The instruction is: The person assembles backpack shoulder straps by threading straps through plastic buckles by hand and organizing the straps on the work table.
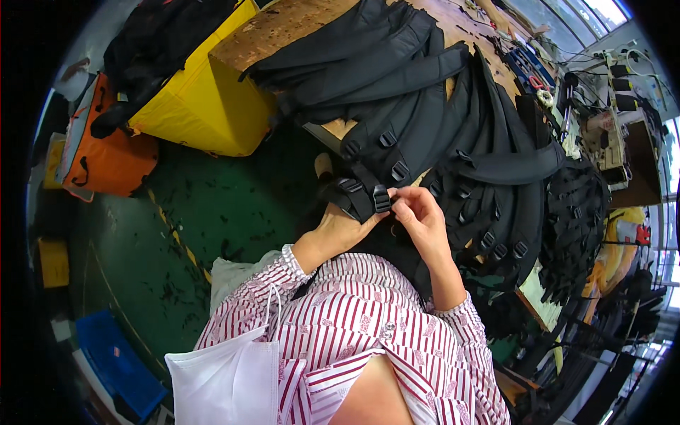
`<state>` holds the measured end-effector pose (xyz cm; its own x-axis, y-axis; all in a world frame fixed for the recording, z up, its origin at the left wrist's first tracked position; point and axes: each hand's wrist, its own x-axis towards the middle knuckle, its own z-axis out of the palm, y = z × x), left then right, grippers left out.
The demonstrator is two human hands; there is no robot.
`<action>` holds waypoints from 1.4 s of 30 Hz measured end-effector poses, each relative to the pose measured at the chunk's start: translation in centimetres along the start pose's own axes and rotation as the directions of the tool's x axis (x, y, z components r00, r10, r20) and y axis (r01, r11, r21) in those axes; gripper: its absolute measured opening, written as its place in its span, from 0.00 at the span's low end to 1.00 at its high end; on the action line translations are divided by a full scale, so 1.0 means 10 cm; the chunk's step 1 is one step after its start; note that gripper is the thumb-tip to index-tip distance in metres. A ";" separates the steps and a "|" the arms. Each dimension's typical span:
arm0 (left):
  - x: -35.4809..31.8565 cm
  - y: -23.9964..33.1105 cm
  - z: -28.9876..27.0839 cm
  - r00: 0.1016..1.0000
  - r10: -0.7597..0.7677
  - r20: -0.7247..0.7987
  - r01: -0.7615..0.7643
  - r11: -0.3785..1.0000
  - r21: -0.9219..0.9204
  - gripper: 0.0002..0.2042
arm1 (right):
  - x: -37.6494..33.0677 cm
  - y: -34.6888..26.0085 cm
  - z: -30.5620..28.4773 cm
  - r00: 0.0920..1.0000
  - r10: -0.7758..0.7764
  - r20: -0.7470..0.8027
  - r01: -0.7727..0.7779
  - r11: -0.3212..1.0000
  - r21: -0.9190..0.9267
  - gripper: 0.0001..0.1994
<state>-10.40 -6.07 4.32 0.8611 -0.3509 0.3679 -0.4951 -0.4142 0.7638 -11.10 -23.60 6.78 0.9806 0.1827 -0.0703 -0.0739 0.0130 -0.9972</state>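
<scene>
My left hand (338,225) grips a black webbing strap (354,198) from below, just under its black plastic buckle (382,198). The fingers of my right hand (419,216) pinch the strap right beside that buckle. Both hands are held close in front of my red-and-white striped shirt. The strap belongs to a padded black shoulder strap piece that hangs off the edge of a wooden worktable (283,25). Stacked on the table are several more black padded shoulder straps (397,78), each with buckles.
A yellow bin (205,106) with dark fabric in it stands on the green floor (212,212) at left, beside an orange bag (106,159). A blue crate (117,361) lies lower left. A pile of black webbing (574,219) and a sewing machine (609,134) are at right.
</scene>
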 end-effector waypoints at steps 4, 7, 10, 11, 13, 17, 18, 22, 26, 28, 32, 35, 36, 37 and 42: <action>-0.01 -0.05 0.06 0.980 0.165 -0.111 -0.160 0.986 0.057 0.13 | 0.02 -0.07 0.13 0.994 -0.108 0.002 0.101 0.924 -0.370 0.21; -0.11 -0.16 0.10 0.997 0.065 -0.043 -0.056 0.983 0.175 0.14 | 0.02 -0.07 0.23 0.988 -0.153 -0.009 0.119 0.802 -0.585 0.19; -0.14 -0.18 0.10 0.998 0.043 -0.052 -0.032 0.979 0.200 0.14 | 0.02 0.00 0.28 0.984 -0.180 -0.009 0.135 0.773 -0.620 0.18; -0.14 -0.16 0.10 0.999 0.011 -0.030 -0.005 0.981 0.193 0.14 | 0.03 0.01 0.27 0.983 -0.182 -0.007 0.138 0.772 -0.621 0.18; -0.13 -0.12 0.11 1.000 -0.017 -0.011 0.019 0.982 0.186 0.13 | 0.05 0.03 0.22 0.988 -0.148 -0.048 0.095 0.819 -0.566 0.16; -0.13 -0.07 0.13 0.991 -0.030 -0.134 0.003 0.980 -0.200 0.14 | 0.15 -0.06 0.07 0.964 -0.193 -0.185 0.080 0.869 -0.488 0.15; -0.10 -0.03 0.08 0.986 -0.121 -0.112 0.080 0.947 -0.312 0.14 | 0.17 -0.09 0.00 0.956 -0.205 -0.209 0.082 0.873 -0.481 0.15; -0.05 -0.09 -0.16 0.919 -0.304 -0.251 0.131 0.837 -0.531 0.15 | 0.23 -0.32 -0.17 0.927 -0.259 -0.270 0.097 0.864 -0.494 0.16; -0.05 -0.10 -0.46 0.903 -0.411 -0.124 0.211 0.676 -0.706 0.15 | 0.31 -0.48 -0.05 0.945 -0.319 0.073 0.270 0.633 -0.725 0.18; -0.04 -0.01 -0.50 0.919 -0.394 0.021 0.291 0.641 -0.711 0.16 | 0.33 -0.52 0.16 0.924 -0.249 0.290 0.382 0.595 -0.707 0.19; -0.04 0.00 -0.49 0.931 -0.333 0.150 0.320 0.543 -0.776 0.22 | 0.44 -0.50 0.36 0.819 -0.311 0.483 0.572 0.510 -0.642 0.19; -0.11 -0.16 -0.49 0.910 -0.358 0.211 0.365 0.445 -0.818 0.22 | 0.51 -0.47 0.35 0.799 -0.302 0.520 0.596 0.517 -0.615 0.18; -0.13 -0.20 -0.48 0.888 -0.383 0.254 0.404 0.386 -0.829 0.22 | 0.52 -0.45 0.33 0.801 -0.270 0.535 0.592 0.492 -0.638 0.17; -0.16 -0.26 -0.46 0.889 -0.382 0.253 0.402 0.384 -0.831 0.22 | 0.55 -0.44 0.33 0.801 -0.268 0.535 0.591 0.491 -0.640 0.17; -0.21 -0.39 -0.34 0.784 -0.502 0.366 0.565 0.332 -0.755 0.17 | 0.83 -0.32 0.27 0.834 -0.168 0.525 0.512 0.589 -0.625 0.15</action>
<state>-9.88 -0.82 2.35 0.8810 -0.3747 -0.2889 0.4095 0.2981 0.8622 -3.26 -19.49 9.44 0.7351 0.6668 0.1222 0.5721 -0.5134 -0.6396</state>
